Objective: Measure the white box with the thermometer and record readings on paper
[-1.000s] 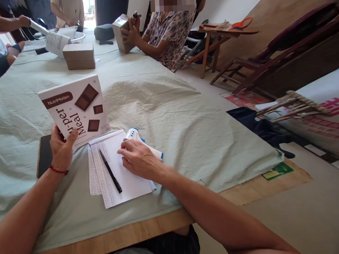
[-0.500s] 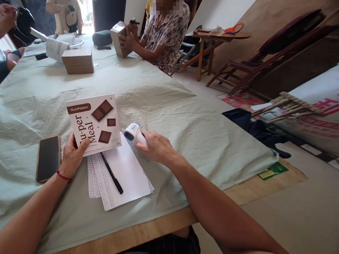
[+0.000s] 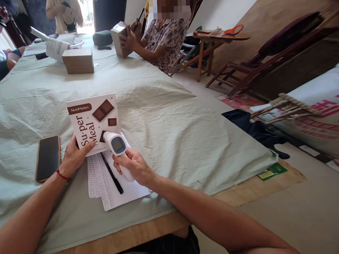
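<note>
My left hand [image 3: 77,150] grips the lower left of a white box [image 3: 88,107] printed with brown chocolate pieces and the words "NutriMotion" and "Su-per Meal". It is tilted up with its front towards me. In my right hand [image 3: 136,165] is a white infrared thermometer [image 3: 111,138] with a blue-rimmed screen, its fingers wrapped round the handle. The thermometer's front end overlaps the box's lower right; whether they touch I cannot tell. Below them lie sheets of paper [image 3: 108,199], some covered in handwriting, with a black pen [image 3: 114,177] across them.
A phone [image 3: 48,159] lies left of my left hand on the cloth-covered table [image 3: 163,116]. Further off stand a brown cardboard box [image 3: 78,61] and a dark case [image 3: 102,38]. Across the table a person [image 3: 166,38] holds another box [image 3: 120,39] and a pen. Other people are at the far end.
My right hand has moved left and towards me, turning the thermometer so its screen faces me and its front end is over the box. The box in my left hand has hardly moved.
</note>
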Tool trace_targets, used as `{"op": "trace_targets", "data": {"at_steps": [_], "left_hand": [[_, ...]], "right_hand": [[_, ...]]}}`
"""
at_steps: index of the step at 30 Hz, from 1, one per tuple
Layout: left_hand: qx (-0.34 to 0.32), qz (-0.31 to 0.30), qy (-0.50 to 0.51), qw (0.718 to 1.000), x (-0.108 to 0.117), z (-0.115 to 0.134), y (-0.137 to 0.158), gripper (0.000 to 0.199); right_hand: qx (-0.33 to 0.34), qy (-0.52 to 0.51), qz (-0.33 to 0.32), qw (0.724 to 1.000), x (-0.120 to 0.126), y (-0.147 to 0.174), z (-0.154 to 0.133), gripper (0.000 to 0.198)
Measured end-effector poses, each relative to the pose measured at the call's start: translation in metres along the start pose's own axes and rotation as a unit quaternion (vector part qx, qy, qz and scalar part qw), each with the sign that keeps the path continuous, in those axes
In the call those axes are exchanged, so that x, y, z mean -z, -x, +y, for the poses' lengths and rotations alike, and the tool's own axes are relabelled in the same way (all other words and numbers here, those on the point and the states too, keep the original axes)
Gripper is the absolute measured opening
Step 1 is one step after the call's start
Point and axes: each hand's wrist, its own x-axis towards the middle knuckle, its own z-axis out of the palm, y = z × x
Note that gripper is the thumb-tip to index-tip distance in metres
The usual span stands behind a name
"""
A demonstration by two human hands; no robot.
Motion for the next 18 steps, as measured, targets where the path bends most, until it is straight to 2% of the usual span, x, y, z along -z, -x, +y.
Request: {"op": "trace_targets", "data": {"at_steps": [5,18], "left_hand": [[0.003,0.001,-0.023,1.0,0.0008,-0.002,-0.0004,0.055],[0.007,-0.013,0.017,1.0,0.0004,-0.0003,-0.0004,0.054]], "right_hand": [[-0.018,-0.06,-0.008,0.998,0.0012,-0.0056,0.0038,0.031],[0.001,-0.027,-0.014,1.0,-0.0004,-0.0051,0.008,0.029]]}}
